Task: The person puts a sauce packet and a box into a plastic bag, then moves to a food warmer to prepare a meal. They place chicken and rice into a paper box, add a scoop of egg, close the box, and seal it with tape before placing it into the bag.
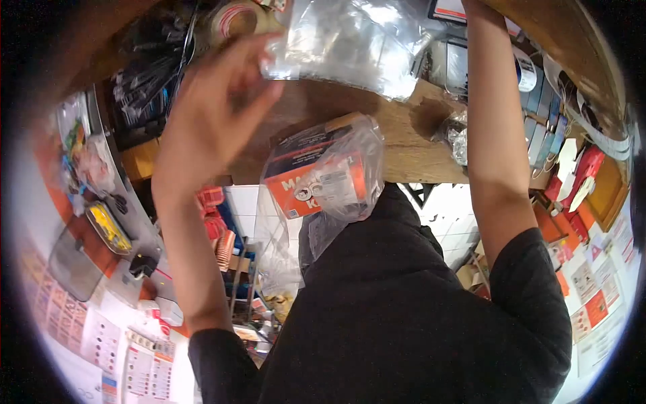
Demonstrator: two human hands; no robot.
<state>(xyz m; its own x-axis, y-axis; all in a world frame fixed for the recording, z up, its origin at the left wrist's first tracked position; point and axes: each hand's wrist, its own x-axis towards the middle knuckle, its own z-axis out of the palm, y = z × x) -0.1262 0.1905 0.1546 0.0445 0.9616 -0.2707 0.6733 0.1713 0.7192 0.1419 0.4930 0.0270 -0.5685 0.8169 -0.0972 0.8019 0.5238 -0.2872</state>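
My left hand (pixel 225 101) is raised over the left part of the wooden table, its thumb and fingers apart and slightly blurred. Its fingertips are close to the left edge of a stack of clear plastic bags (pixel 356 44); whether they touch is hard to tell. Below lies an orange and dark box (pixel 313 182) inside a clear plastic bag (pixel 370 155), tilted at the table's near edge against my body. My right forearm (pixel 498 114) reaches up past the top of the frame, so my right hand is hidden.
A roll of tape (pixel 239 23) lies at the top left beside black plastic packaging (pixel 145 87). Crumpled clear plastic (pixel 457 138) sits right of the box, near several small boxes (pixel 538 135). A yellow item (pixel 108 227) rests on the left-hand surface.
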